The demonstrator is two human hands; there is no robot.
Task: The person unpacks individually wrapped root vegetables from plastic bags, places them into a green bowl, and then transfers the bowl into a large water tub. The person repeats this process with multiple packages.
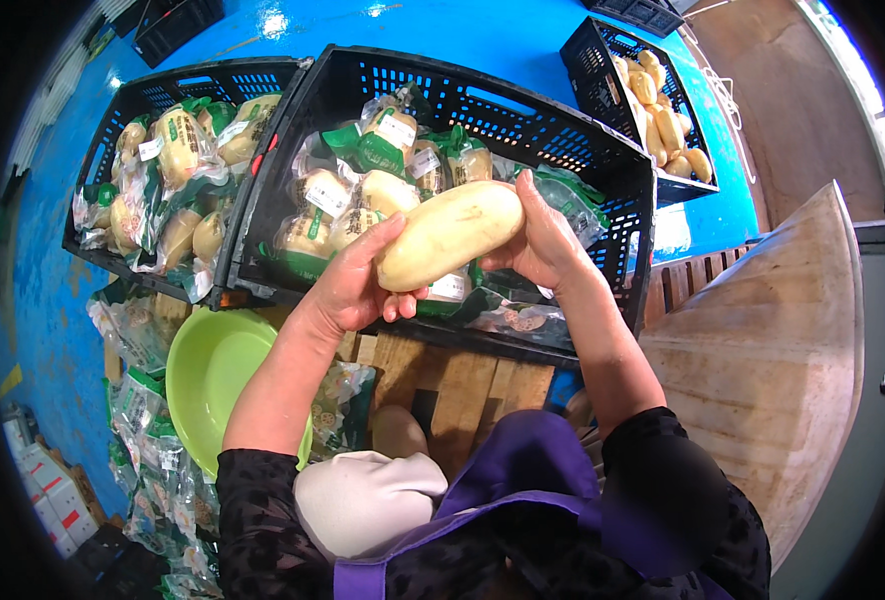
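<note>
A thick, pale yellow lotus root section (451, 232) lies tilted between my two hands, its right end higher than its left. My left hand (351, 282) is wrapped round the left end, with the thumb on top and the fingers underneath. At the other end my right hand (546, 232) grips with its thumb along the side. Both hold it above a big black crate (618, 150), in which several sealed clear-and-green bags of lotus root (388, 135) lie. Part of those bags is hidden by my hands and the root.
On the left, a second black crate (193, 72) holds more bagged roots. Loose lotus roots (668, 120) fill a crate at the far right. A green basin (208, 370) sits beside my left forearm, near bags (158, 440). To the right stands a large pale curved panel (763, 360).
</note>
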